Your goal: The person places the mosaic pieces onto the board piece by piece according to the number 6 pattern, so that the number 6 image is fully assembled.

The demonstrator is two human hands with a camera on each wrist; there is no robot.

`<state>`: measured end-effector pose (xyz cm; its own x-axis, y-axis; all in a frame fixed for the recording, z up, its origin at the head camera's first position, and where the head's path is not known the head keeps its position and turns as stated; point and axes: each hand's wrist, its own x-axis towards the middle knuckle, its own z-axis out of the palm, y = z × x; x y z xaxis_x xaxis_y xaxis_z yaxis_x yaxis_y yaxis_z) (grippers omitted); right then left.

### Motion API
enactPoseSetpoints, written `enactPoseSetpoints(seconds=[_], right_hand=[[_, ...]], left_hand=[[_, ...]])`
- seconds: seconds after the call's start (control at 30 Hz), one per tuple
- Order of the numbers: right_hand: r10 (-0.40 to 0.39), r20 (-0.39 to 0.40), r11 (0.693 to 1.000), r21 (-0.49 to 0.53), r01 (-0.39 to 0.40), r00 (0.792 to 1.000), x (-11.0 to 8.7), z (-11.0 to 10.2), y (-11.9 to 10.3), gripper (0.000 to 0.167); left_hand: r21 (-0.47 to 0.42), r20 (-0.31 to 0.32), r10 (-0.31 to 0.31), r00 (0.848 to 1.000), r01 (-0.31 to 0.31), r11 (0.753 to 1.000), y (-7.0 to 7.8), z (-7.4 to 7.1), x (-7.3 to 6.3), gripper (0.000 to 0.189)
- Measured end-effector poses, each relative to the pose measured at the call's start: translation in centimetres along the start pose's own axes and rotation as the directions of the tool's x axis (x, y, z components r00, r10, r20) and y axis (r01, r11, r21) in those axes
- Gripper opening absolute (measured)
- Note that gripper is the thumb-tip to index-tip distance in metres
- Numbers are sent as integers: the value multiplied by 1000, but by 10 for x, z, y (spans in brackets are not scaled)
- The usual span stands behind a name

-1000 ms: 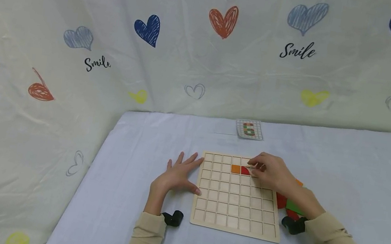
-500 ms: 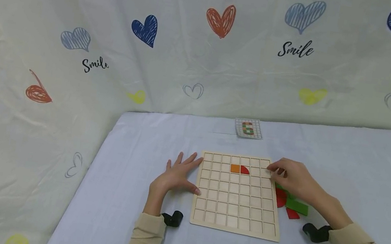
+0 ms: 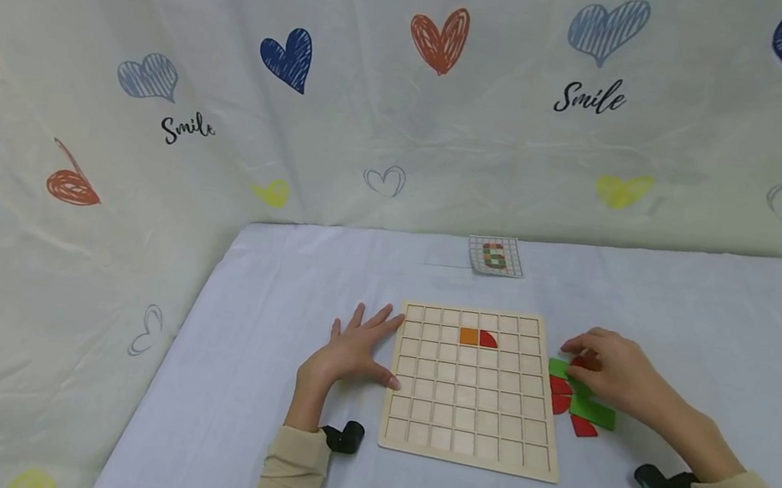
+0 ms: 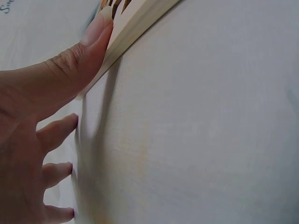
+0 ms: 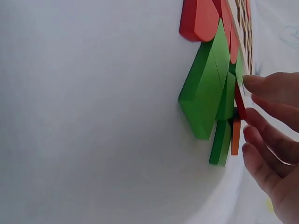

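Note:
A pale wooden grid board (image 3: 445, 391) lies on the white cloth, holding an orange square (image 3: 468, 336) and a red quarter-circle piece (image 3: 488, 339) side by side in its second row. At its left edge my left hand (image 3: 350, 356) is spread, thumb and index finger touching the rim; the thumb (image 4: 96, 35) presses there in the left wrist view. My right hand (image 3: 618, 372) is over the loose pieces right of the board, thumb and fingers apart. A dark red piece (image 5: 240, 103) lies right at its fingertips, beside green blocks (image 5: 205, 93) and an orange one (image 5: 235, 137).
A small card (image 3: 496, 256) printed with a coloured grid pattern lies at the back of the table. More red pieces (image 3: 559, 402) and a green rectangle (image 3: 592, 411) lie against and near the board's right edge. A hanging cloth (image 3: 348, 128) with hearts stands behind.
My right hand has left the red quarter-circle piece on the board and moved right to the pile, uncovering the upper right of the board. My left hand stays in place.

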<state>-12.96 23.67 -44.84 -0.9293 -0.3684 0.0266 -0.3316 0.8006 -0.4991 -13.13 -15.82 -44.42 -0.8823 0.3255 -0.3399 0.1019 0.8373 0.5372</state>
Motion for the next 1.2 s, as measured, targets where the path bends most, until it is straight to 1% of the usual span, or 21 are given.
enactPoseSetpoints(seconds=[0.13, 0.37, 0.63, 0.83, 0.97, 1.07, 1.2], right_hand=[[6, 9, 1000, -26, -6, 1000, -2, -2, 4, 27], [-29, 6, 999, -44, 29, 1000, -3, -2, 10, 25], [2, 18, 1000, 0, -2, 1000, 0, -1, 11, 23], [-37, 1, 999, 7, 37, 999, -1, -2, 9, 19], [-52, -4, 998, 29, 52, 999, 0, -5, 6, 16], [-49, -12, 997, 56, 49, 999, 1, -7, 4, 17], [-41, -14, 992, 117, 42, 999, 4, -7, 0, 20]], left_hand=[[-2, -3, 1, 1000, -1, 1000, -1, 0, -1, 107], [0, -5, -6, 1000, 6, 1000, -4, 0, -1, 108], [-10, -8, 2, 1000, -2, 1000, -4, 1, 0, 107], [-13, -13, 6, 1000, -7, 1000, -4, 2, 1, 108], [-13, -13, 5, 1000, -5, 1000, -4, 2, 2, 108], [-8, -9, 5, 1000, -5, 1000, -3, 1, 2, 108], [-2, -6, 4, 1000, -4, 1000, -3, 1, 1, 108]])
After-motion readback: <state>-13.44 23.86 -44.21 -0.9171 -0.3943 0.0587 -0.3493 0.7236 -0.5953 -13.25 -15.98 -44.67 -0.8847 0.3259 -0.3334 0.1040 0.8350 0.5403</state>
